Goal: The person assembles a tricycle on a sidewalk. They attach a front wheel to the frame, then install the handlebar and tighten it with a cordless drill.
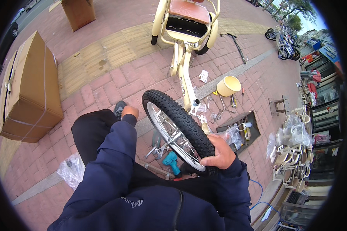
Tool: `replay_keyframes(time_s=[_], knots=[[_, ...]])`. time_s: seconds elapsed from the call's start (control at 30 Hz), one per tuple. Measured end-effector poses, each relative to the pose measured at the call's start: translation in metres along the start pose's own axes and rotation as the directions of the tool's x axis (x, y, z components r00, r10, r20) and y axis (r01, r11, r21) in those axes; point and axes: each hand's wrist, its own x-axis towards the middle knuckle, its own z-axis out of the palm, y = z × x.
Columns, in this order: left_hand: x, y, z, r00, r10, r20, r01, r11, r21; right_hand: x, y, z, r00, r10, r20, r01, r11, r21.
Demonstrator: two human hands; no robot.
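Open brick pavement (104, 82) stretches beyond the left hand (129, 111), which rests closed on the knee. The right hand (218, 152) grips the black knobby-tyred spoked wheel (175, 125), standing upright between both hands, tools crowding its far side.

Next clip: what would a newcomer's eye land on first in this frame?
First, the black knobby-tyred wheel at centre, gripped at its near edge by the right hand, while the left hand rests on the knee. Just beyond stands a cream tricycle frame on the red brick paving. A large cardboard box sits at far left, and a teal power drill lies on the ground below the wheel.
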Motion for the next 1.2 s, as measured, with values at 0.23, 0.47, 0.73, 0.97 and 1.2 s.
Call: replay_keyframes(time_s=[0.23,0.47,0.73,0.97,1.2], knots=[[0.024,0.117,0.036,0.942,0.336,-0.014,-0.276,0.75,-0.601,-0.095,-0.045,-0.061,0.981,0.134,0.137,-0.114,0.984,-0.139],[0.029,0.183,0.038,0.894,0.441,0.079,-0.382,0.842,-0.38,-0.128,-0.044,-0.079,0.902,0.431,0.026,-0.425,0.898,-0.117],[0.022,0.22,-0.036,0.829,0.557,0.04,-0.449,0.707,-0.547,-0.142,-0.024,-0.075,0.918,0.371,-0.144,-0.385,0.919,-0.089],[0.026,0.252,-0.174,0.709,0.689,-0.151,-0.655,0.564,-0.502,-0.108,0.005,-0.035,0.889,0.34,-0.305,-0.246,0.919,0.308],[0.019,0.229,-0.207,0.75,0.608,-0.261,-0.625,0.522,-0.58,-0.031,0.06,0.011,0.847,0.234,-0.478,-0.217,0.972,0.091]])
